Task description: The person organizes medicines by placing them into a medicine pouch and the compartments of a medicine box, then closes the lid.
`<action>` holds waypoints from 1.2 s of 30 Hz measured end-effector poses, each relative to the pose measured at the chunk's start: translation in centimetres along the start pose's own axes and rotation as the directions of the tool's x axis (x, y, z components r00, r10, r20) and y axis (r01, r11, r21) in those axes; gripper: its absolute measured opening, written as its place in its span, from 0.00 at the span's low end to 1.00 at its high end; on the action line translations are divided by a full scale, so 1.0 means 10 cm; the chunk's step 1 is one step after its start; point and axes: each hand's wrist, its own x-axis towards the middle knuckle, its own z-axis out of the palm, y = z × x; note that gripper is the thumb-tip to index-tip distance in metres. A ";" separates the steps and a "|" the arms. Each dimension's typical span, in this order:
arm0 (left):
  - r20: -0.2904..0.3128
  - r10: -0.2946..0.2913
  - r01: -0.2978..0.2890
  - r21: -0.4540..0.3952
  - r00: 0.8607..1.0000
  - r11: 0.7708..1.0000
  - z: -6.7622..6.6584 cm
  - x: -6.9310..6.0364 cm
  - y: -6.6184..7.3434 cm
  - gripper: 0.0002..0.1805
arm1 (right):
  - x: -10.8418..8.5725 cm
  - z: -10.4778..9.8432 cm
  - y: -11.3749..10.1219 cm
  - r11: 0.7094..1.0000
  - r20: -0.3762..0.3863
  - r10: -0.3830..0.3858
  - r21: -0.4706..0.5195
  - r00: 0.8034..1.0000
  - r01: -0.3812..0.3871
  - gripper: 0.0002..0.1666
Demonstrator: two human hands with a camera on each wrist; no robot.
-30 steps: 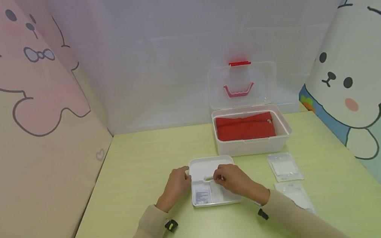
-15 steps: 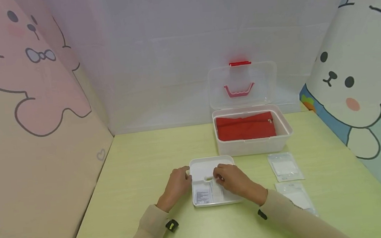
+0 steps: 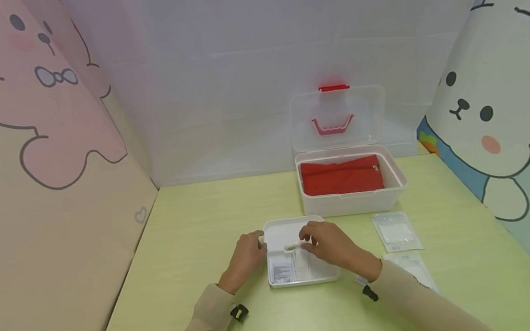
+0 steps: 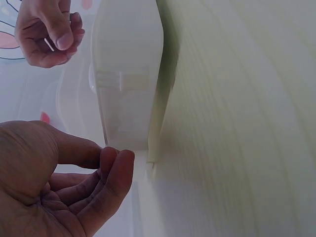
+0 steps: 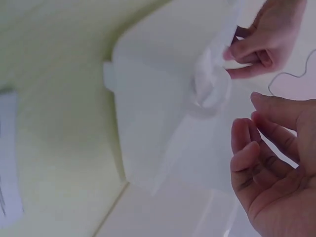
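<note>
A shallow white plastic tray (image 3: 281, 233) with compartments lies on the table in front of me. My left hand (image 3: 244, 256) pinches its left edge; in the left wrist view the fingertips meet at the corner of the tray wall (image 4: 123, 108). A packet with printed text (image 3: 282, 273) lies in the tray's near left compartment, with a plain whitish packet (image 3: 303, 264) beside it. My right hand (image 3: 332, 242) hovers over the tray's right side. In the right wrist view its fingers (image 5: 240, 133) are loosely bent, thumb apart from them, and nothing shows between them.
Behind the tray stands a white box (image 3: 354, 203) with its clear lid raised, holding a folded red cloth item (image 3: 341, 176). Two flat white packs in clear film lie to the right, one farther back (image 3: 396, 232) and one nearer (image 3: 411, 268), partly covered by the right sleeve.
My right hand has lifted slightly up and to the right from the tray's middle, and its fingers have spread. The left hand and the tray stay in place.
</note>
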 end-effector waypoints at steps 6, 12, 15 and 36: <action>-0.008 0.006 -0.006 0.000 1.000 1.000 0.00 0.01 -0.01 0.20 | -0.10 -0.22 0.12 1.000 -0.069 -0.031 0.003 0.997 0.031 0.09; -0.001 0.005 -0.005 -0.017 1.000 1.000 -0.01 0.00 0.00 0.20 | -0.30 -0.44 0.30 1.000 -0.090 0.016 0.006 0.996 -0.015 0.10; 0.001 0.009 -0.009 -0.023 1.000 1.000 -0.02 -0.01 0.00 0.20 | -0.40 -0.53 0.37 0.999 -0.079 0.053 -0.002 0.995 -0.053 0.11; -0.004 0.005 -0.005 -0.012 1.000 1.000 0.01 0.00 -0.02 0.20 | -0.96 -0.38 0.62 0.960 0.191 0.279 -0.026 0.941 -0.280 0.21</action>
